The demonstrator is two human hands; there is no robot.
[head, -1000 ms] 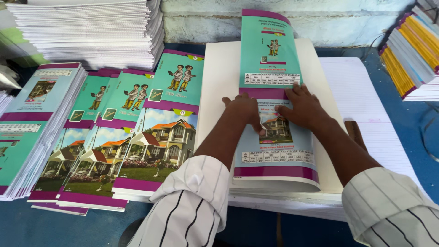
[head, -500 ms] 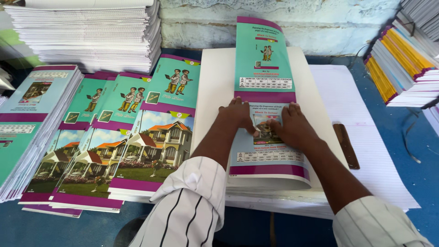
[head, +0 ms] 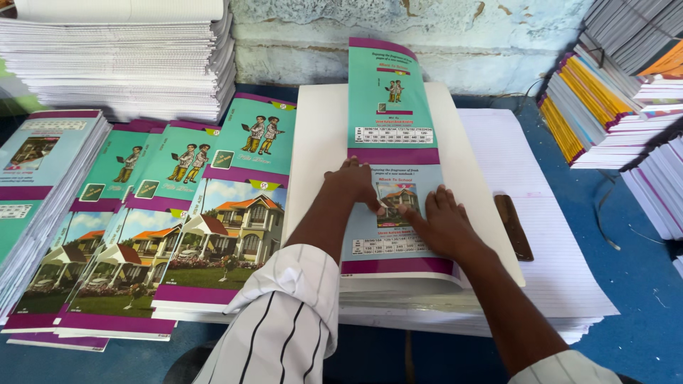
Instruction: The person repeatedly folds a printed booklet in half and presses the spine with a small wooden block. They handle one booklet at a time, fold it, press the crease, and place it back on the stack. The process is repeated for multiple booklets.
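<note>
A long printed cover [head: 391, 107], teal with purple bands and a house picture, lies along a white stack of sheets [head: 320, 149] in front of me. My left hand [head: 352, 181] rests on its middle with fingers curled, pinching a small raised fold of the cover. My right hand [head: 442, 226] lies flat on the cover just to the right, fingers spread, its index finger reaching toward that fold. Both striped sleeves come in from the bottom edge.
Fanned piles of the same covers [head: 213, 213] lie to the left. A tall stack of white sheets [head: 121, 64] stands at the back left. Ruled paper [head: 548, 242] with a brown wooden strip [head: 514, 227] sits right of the stack. Notebook piles [head: 605, 107] line the right side.
Both hands have slid down the cover toward me and drawn closer together. My left fingers have curled onto a fold near the house picture.
</note>
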